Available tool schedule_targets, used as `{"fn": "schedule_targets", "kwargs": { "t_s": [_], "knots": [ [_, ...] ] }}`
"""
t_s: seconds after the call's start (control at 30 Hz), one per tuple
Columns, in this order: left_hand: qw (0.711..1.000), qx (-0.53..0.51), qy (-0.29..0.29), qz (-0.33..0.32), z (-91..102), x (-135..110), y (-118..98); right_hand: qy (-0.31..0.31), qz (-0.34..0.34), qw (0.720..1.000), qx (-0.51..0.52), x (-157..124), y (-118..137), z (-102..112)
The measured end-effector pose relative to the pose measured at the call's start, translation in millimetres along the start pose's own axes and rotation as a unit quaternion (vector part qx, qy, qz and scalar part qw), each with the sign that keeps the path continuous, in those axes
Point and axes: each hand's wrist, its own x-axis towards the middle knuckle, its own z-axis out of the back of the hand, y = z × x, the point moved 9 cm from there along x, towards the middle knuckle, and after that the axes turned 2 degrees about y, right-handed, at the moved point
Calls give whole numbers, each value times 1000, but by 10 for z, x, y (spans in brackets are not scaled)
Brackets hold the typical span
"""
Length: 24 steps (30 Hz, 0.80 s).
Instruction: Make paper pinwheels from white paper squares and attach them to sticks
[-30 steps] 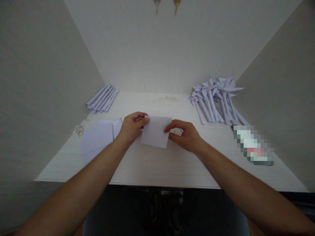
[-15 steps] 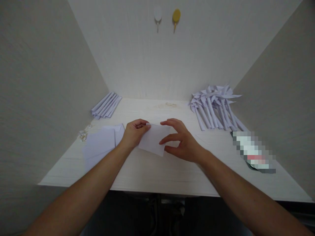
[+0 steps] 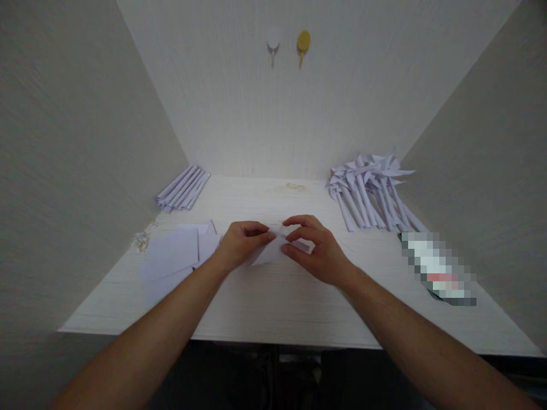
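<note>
A small white sheet of paper (image 3: 268, 254) is held up just above the table, bent between my two hands. My left hand (image 3: 243, 246) pinches its upper left part between thumb and fingers. At the sheet's right side, my right hand (image 3: 317, 249) has its thumb and fingertips curled against the paper, and a pale flap shows between them. Beside my left forearm lie several flat white paper sheets (image 3: 171, 253), overlapping one another.
Rolled paper sticks (image 3: 183, 189) are bunched at the back left. Several paper pinwheels on sticks (image 3: 370, 188) lie at the back right. A blurred phone (image 3: 436, 267) rests on the right. Small pale bits (image 3: 142, 242) lie at the left edge. Hooks, including a yellow one (image 3: 303, 41), are on the wall.
My right fingers have come in from beside the sheet onto it. The sheet, flat before, is now bent, and my left hand has shifted slightly right. The view has tilted up a little.
</note>
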Motion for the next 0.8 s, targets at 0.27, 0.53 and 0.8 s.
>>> {"fn": "schedule_targets", "kwargs": {
  "t_s": [0.27,0.53,0.8],
  "knots": [
    [998,11,66,3,-151,-75,-80,66,-160,983,57,-57,-229,-133],
    [998,-3,70,2,-176,-104,-148,63,-205,973,81,-75,-313,-158],
    [998,-7,60,1,-156,-131,-98,54,-228,966,108,-96,-350,-163]
  ]
}}
